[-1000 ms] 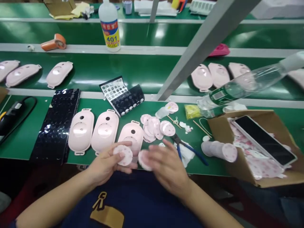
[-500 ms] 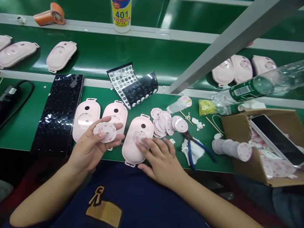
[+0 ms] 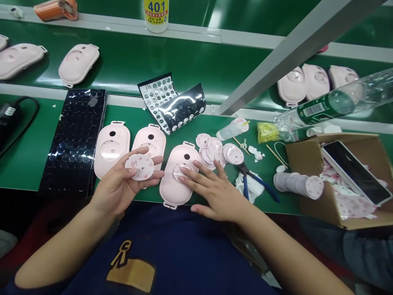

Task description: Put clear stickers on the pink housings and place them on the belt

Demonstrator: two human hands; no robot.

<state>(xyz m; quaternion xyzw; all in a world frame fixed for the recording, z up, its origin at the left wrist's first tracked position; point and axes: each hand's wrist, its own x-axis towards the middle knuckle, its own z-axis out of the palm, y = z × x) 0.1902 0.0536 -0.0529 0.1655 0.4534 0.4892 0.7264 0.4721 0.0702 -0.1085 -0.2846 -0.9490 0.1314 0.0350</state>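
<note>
My left hand (image 3: 121, 184) holds a round pink patterned disc (image 3: 139, 166) between thumb and fingers, just above the table's front edge. My right hand (image 3: 215, 190) lies flat with fingers spread, its fingertips pressing a round disc (image 3: 179, 171) into the recess of the nearest pink oval shell (image 3: 179, 174). Two more pink shells (image 3: 111, 148) (image 3: 151, 141) lie to the left of it on the green table (image 3: 27, 159). A loose pile of pink discs (image 3: 217, 153) sits just right of the pressed shell.
A black dotted sticker sheet (image 3: 76, 139) lies far left, a curled one (image 3: 172, 106) behind the shells. Blue-handled pliers (image 3: 254, 184), a stack of discs (image 3: 297, 184), a cardboard box (image 3: 340, 180) holding a phone (image 3: 356, 172), a plastic bottle (image 3: 331, 104) and a glue bottle (image 3: 156, 14) surround the workspace.
My right hand went from beside the left hand to the nearest shell and now presses a disc into it. My left hand kept its disc. The view tilted down.
</note>
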